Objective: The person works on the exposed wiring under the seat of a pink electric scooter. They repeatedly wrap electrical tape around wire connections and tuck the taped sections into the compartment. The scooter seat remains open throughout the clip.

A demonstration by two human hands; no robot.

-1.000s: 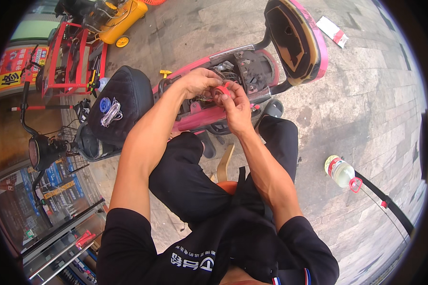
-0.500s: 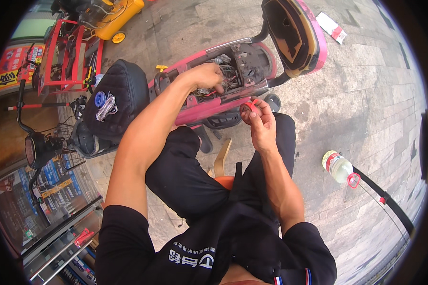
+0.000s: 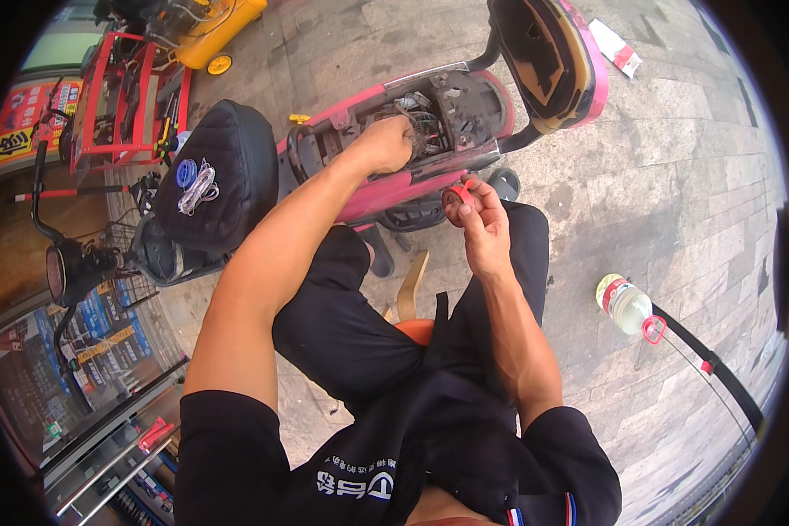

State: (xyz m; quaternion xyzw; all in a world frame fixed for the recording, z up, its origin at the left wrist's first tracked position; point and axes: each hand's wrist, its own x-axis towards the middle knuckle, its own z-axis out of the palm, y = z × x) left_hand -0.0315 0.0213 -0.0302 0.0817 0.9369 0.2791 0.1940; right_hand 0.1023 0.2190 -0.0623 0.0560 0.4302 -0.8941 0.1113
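Clearly, the right hand [image 3: 487, 228] pinches a red tape roll [image 3: 456, 202] on the pink scooter's [image 3: 379, 195] near side. Farther left, the left hand [image 3: 387, 145] meets exposed wiring [image 3: 427, 131]; its grip I cannot tell.

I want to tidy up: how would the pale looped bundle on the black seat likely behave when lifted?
The pale looped bundle would probably flex, as its thin strands lie in loops. It looks light, being small and slim against the black seat. It may nudge the blue roll beside it.
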